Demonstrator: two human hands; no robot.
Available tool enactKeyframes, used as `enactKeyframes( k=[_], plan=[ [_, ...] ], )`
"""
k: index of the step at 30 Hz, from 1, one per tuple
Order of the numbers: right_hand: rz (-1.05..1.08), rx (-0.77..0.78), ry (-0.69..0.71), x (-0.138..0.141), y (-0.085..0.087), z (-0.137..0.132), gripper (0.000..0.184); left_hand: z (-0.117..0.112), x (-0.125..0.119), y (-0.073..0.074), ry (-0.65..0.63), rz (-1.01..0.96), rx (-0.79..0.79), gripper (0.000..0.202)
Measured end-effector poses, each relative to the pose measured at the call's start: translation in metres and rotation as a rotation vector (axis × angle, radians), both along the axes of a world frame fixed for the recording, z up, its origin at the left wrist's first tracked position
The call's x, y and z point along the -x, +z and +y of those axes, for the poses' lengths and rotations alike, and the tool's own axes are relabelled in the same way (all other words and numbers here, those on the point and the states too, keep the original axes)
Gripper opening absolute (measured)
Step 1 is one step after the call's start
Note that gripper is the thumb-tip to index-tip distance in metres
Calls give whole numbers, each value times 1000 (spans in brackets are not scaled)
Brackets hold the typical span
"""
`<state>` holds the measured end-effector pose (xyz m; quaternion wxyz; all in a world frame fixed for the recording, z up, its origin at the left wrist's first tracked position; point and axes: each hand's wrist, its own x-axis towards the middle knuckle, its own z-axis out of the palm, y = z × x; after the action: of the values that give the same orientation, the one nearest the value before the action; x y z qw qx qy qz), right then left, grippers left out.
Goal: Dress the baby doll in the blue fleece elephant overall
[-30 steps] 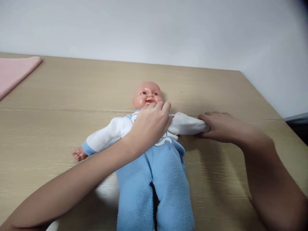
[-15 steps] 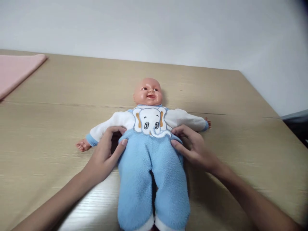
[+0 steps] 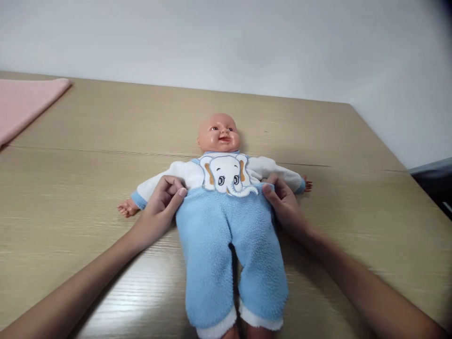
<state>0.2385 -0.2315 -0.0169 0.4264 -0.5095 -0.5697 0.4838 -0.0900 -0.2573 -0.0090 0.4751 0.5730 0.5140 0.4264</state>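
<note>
A baby doll [image 3: 221, 134] lies on its back, head away from me and arms spread to both sides. It wears a white top with blue cuffs and an elephant face [image 3: 226, 174] on the chest, and fluffy blue pants [image 3: 212, 230] with white hems. My left hand [image 3: 164, 202] pinches the pants' waistband at the left side. At the right side, my right hand [image 3: 282, 200] pinches the same waistband between thumb and fingers. The waist edge is drawn out wide between both hands. Below the hems only the tops of the doll's feet show.
The doll rests on a light wooden table [image 3: 88, 188] with a seam running across it. A folded pink cloth [image 3: 28, 106] lies at the far left. Behind stands a pale wall [image 3: 212, 42]; a dark object [image 3: 434, 183] sits beyond the right edge.
Both hands have closed on the waistband and moved up towards the doll's chest, pulling it taut. The pant hems have risen, and the doll has shifted slightly right.
</note>
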Motion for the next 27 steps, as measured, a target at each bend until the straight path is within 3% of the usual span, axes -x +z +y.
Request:
enactKeyframes(
  k=[4, 8, 11, 14, 16, 19, 21, 24, 27],
  plan=[
    [-332, -192, -102, 1, -1, -2, 36, -3, -4, -2, 30, 245, -204, 11],
    [-558, -385, -132, -9, -7, -11, 11, -1, 2, -8, 153, 544, -371, 13],
    [-591, -385, -100, -18, -11, -20, 9, 2, 7, -5, 219, 762, -526, 11],
    [-556, -325, -187, -22, -9, -26, 18, 8, -1, 13, 229, 786, -647, 10],
    [-498, -308, -259, -22, -8, -26, 27, 13, -20, 32, 145, 734, -735, 14],
    [-352, -303, -300, -21, -7, -23, 32, 27, -66, 60, -149, 672, -809, 12],
    [-259, -307, -335, -22, -9, -20, 32, 40, -103, 70, -325, 749, -756, 23],
    [-151, -368, -446, -27, -14, -16, 34, 64, -154, 71, -455, 977, -707, 43],
    [-8, -380, -548, -33, -21, -10, 37, 87, -190, 62, -602, 1145, -652, 43]
  ],
)
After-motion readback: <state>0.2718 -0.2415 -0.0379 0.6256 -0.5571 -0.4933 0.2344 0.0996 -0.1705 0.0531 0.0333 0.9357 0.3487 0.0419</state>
